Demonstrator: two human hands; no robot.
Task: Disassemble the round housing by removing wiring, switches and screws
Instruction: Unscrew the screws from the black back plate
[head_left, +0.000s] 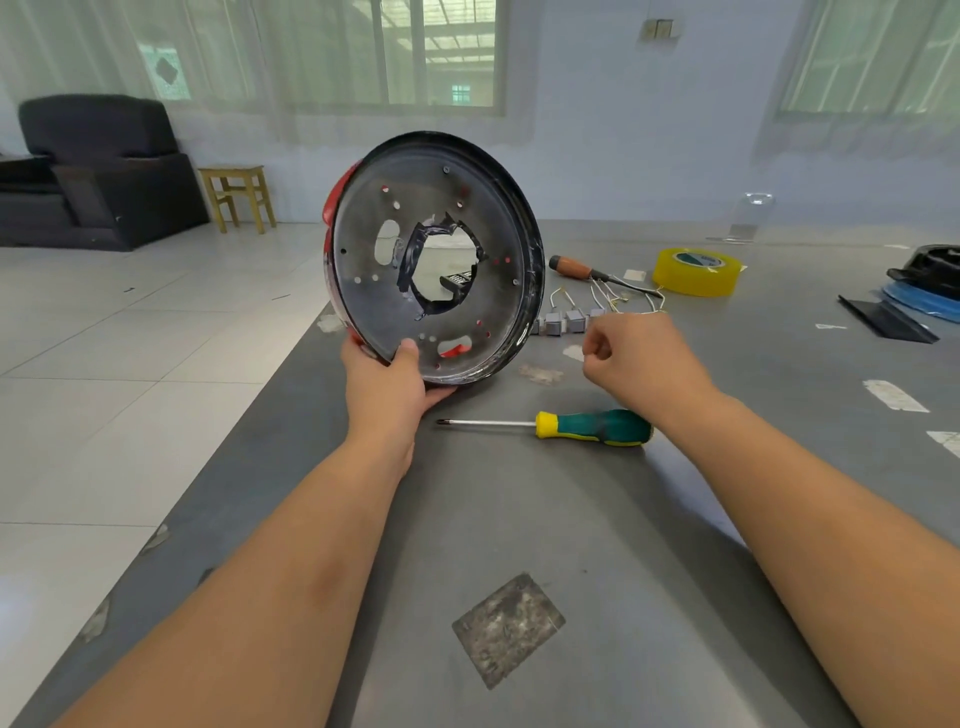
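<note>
Round housing (436, 260): held on edge on the desk (519, 519), bottom rim gripped by left hand (387, 376); right hand (631, 358) curled, contents hidden; switches (566, 322) beyond it partly hidden

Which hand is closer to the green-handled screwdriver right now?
Right. The right hand hovers in a loose fist just beyond the green-handled screwdriver, above its handle; the left hand grips the round housing off past its tip.
</note>
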